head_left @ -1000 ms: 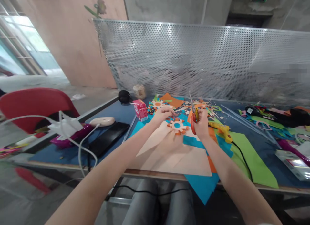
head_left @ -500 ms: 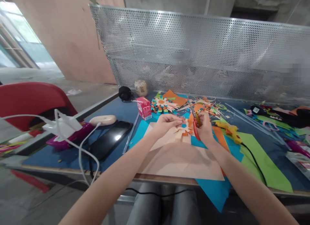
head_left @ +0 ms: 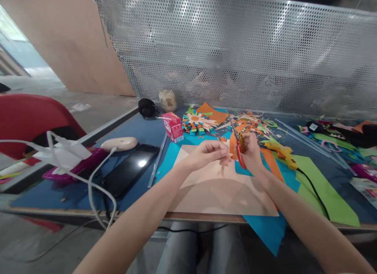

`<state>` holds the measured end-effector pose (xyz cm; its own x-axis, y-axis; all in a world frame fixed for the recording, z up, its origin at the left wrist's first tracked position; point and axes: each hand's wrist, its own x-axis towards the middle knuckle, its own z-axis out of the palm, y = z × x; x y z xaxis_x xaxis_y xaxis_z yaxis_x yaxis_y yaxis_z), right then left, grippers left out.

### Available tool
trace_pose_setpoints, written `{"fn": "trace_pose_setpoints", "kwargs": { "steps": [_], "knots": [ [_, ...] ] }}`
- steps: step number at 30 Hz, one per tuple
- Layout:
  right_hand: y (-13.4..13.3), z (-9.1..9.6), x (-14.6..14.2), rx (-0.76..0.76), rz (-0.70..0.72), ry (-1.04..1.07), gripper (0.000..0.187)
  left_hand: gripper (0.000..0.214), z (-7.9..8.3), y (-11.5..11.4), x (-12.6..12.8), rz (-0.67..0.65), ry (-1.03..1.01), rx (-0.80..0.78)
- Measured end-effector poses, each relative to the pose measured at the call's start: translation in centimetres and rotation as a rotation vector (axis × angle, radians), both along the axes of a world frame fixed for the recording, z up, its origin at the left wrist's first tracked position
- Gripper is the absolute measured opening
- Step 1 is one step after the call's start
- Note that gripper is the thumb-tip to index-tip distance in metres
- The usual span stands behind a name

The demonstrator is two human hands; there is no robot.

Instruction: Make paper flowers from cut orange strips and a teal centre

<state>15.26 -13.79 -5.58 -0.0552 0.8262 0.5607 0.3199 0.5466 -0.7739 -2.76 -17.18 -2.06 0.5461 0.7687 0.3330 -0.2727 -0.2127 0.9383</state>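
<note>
My left hand (head_left: 209,154) has its fingers pinched on a small peach paper cutout (head_left: 224,164) with cut strips at its edge, partly hidden by the fingers. My right hand (head_left: 252,153) is wrapped around red-handled scissors (head_left: 240,158), whose blades point up and away to the left. A few bits of orange paper show between the two hands. Under them lies a large peach sheet (head_left: 212,191) on top of blue paper (head_left: 262,230). Farther back sits a layered paper flower (head_left: 196,120) in peach, blue, green and orange.
Paper scraps (head_left: 253,122) are heaped behind the hands. A yellow glue gun (head_left: 282,154) with a black cord lies at right, near green paper (head_left: 321,187). At left are a pink drink carton (head_left: 173,127), a black phone (head_left: 134,168) and white cables (head_left: 91,187). A perforated metal panel (head_left: 235,50) stands behind.
The view has tilted down slightly. My left hand has turned the paper cutout, so its ring of strips and centre show less. My right hand keeps the scissors in nearly the same place.
</note>
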Motion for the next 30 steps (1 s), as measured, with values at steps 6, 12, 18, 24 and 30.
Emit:
{"fn": "trace_pose_setpoints", "kwargs": {
  "steps": [6, 12, 18, 24, 30],
  "knots": [
    [0.09, -0.37, 0.14, -0.004, 0.003, 0.011, 0.035, 0.023, 0.03, -0.25, 0.16, -0.055, 0.072, -0.035],
    [0.25, -0.48, 0.15, 0.0, -0.021, -0.016, 0.034, 0.018, -0.46, 0.3, 0.07, -0.022, -0.022, -0.034],
    [0.3, -0.46, 0.17, 0.011, -0.053, -0.067, 0.034, 0.018, -0.56, 0.38, -0.04, -0.053, -0.106, -0.022],
    [0.25, -0.5, 0.27, 0.019, -0.016, -0.072, 0.035, 0.031, -0.71, 0.38, -0.03, -0.069, -0.127, -0.033],
    [0.46, -0.74, 0.22, 0.02, -0.037, -0.09, 0.034, 0.019, -0.5, 0.39, 0.06, -0.066, -0.189, -0.077]
  ]
}}
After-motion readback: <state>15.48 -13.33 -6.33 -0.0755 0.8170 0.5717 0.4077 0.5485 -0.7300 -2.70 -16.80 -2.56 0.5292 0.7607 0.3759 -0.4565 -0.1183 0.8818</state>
